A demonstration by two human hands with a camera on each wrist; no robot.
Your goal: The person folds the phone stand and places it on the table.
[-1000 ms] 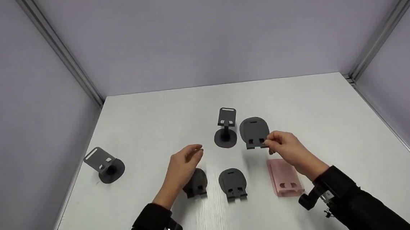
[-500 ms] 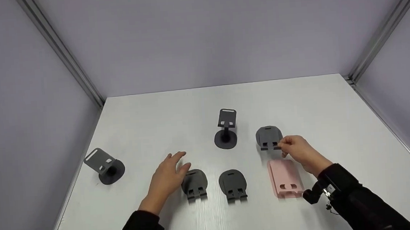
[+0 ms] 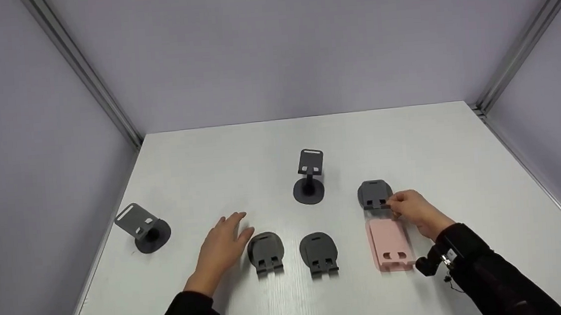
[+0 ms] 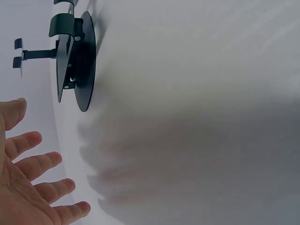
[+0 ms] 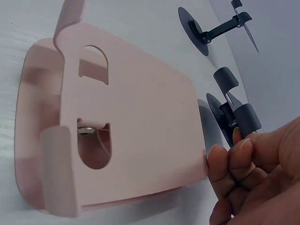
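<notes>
My right hand pinches the hooked front edge of a folded dark grey phone stand, which lies low on the white table just beyond a flat pink stand. In the right wrist view my fingertips press on the grey stand's curled hook, next to the pink stand. My left hand is spread flat over the table, holding nothing, just left of another folded grey stand. The left wrist view shows its straight fingers near that stand's disc.
A third folded grey stand lies between the two hands. An upright grey stand is at mid-table, also seen as an upright stand in the right wrist view. A tilted stand sits near the left wall. Grey walls enclose the table.
My right hand carried the grey stand from the air down and to the right, to the table beyond the pink one. My left hand dropped, drew back left and flattened out.
</notes>
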